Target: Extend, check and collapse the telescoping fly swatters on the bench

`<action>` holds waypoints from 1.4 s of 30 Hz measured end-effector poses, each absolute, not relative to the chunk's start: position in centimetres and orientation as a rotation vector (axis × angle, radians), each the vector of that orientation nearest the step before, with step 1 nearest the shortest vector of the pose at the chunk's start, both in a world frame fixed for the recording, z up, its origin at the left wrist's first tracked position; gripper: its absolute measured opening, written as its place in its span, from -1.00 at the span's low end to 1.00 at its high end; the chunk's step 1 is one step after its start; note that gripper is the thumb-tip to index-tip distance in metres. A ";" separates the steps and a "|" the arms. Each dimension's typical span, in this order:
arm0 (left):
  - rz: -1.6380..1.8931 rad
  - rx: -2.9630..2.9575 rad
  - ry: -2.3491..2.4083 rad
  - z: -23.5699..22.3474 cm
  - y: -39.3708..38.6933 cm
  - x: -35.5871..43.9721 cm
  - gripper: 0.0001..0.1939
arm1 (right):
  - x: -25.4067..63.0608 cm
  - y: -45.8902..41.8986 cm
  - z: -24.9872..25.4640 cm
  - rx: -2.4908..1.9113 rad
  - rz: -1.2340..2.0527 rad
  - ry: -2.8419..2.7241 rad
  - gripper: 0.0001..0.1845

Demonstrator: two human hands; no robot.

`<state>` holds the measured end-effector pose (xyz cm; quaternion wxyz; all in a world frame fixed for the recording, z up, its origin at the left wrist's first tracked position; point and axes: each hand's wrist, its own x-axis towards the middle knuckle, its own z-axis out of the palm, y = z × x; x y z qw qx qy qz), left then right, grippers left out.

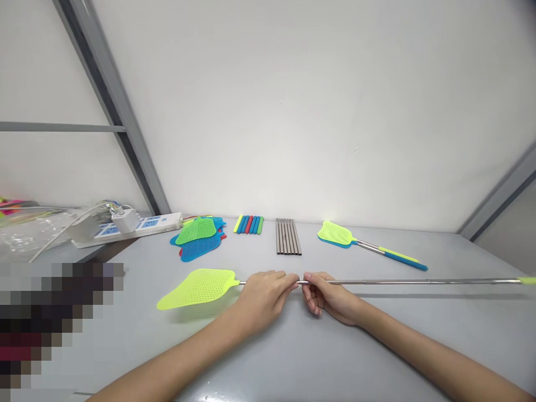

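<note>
A fly swatter with a yellow-green mesh head (196, 288) and a long extended metal rod (410, 282) is held level just above the grey table (293, 357). My left hand (263, 296) grips the rod close to the head. My right hand (329, 298) pinches the rod just to the right of the left hand. The rod runs far right to a yellow-green handle tip (526, 280) at the frame edge.
At the back of the table lie a stack of blue and green swatter heads (199, 239), a row of coloured handle grips (249, 224), a row of metal rods (288, 237) and an assembled swatter (368, 245). A power strip (129, 226) and plastic bags (29, 234) sit at the left.
</note>
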<state>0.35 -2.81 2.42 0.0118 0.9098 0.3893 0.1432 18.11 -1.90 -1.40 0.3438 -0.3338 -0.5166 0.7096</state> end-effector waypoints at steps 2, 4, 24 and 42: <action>0.427 2.837 1.212 2.4 -2.8 0.3 -0.72 | 18.2 -1.7 -1.5 -0.854 1.862 -1.306 -0.55; 0.403 2.823 1.216 2.4 -2.8 0.2 -0.66 | 18.3 -1.6 -1.6 -0.838 1.882 -1.281 -0.56; 0.508 2.715 1.180 4.2 1.3 -3.8 -0.67 | 18.5 -1.3 -0.8 -0.781 1.992 -1.075 -0.64; 0.756 2.131 2.225 4.1 4.9 -8.8 -0.55 | 18.6 -1.6 -0.8 -0.703 1.954 -1.123 -0.65</action>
